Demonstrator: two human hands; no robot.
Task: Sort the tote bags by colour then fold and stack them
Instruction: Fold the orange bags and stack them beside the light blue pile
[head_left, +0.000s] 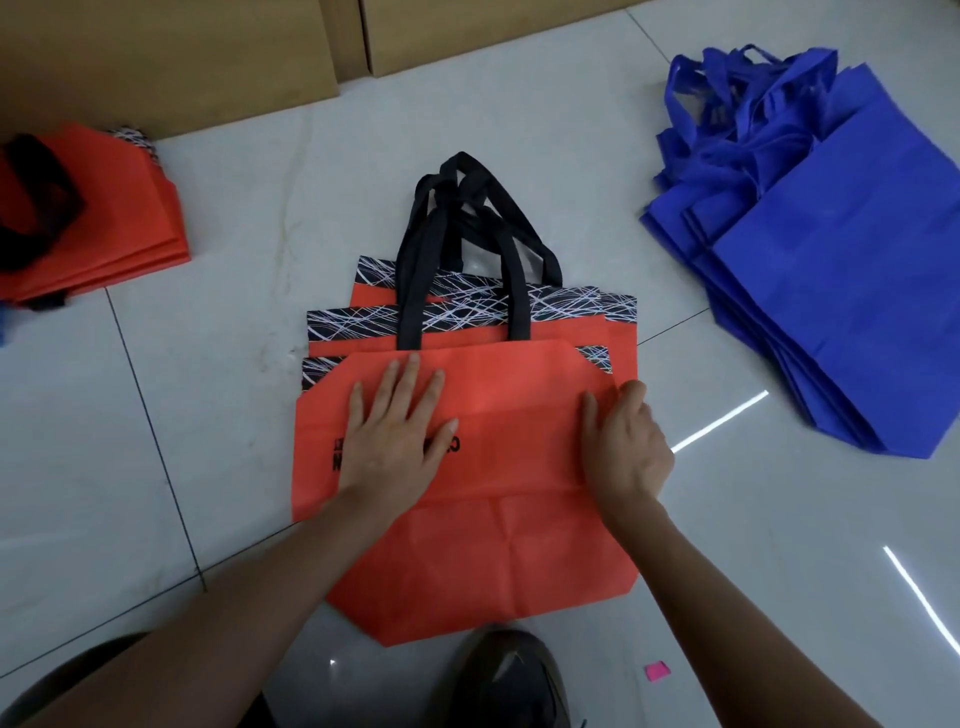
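Now the left hand (397, 431) lies on the top orange tote bag (498, 415) with its grip wide. The fingers are straight and spread, pointing to 12 o'clock, and the palm presses the cloth and covers part of some black lettering (336, 454). At 3 o'clock from it the right hand (626, 441) has a narrow grip on the same bag's right edge. Its thumb is on top of the fabric and the other fingers curl over the edge, so it pinches the cloth there.

The bag is doubled over. Its straight far edge lies just past the left fingertips, short of the handles, and a crease runs across near both wrists. Beneath it a pile of orange tote bags (618, 338) lies flat on the tiled floor (208, 415) in mid-frame. Their black-and-white patterned bands (363, 319) stick out stepwise toward 12 o'clock, and the black handles (415, 270) bunch together beyond them.

Well apart at 9 to 10 o'clock sits a folded orange stack (119, 218), with dark straps lying on top. At 2 o'clock a heap of blue tote bags (841, 270) lies unfolded, its handles tangled toward 12 o'clock. Cardboard boxes (182, 52) stand along the frame's edge from 11 to 12 o'clock. A dark shoe (509, 680) shows at 6 o'clock, just below the pile's near corner. A small pink scrap (657, 670) lies on the floor at 5 o'clock.
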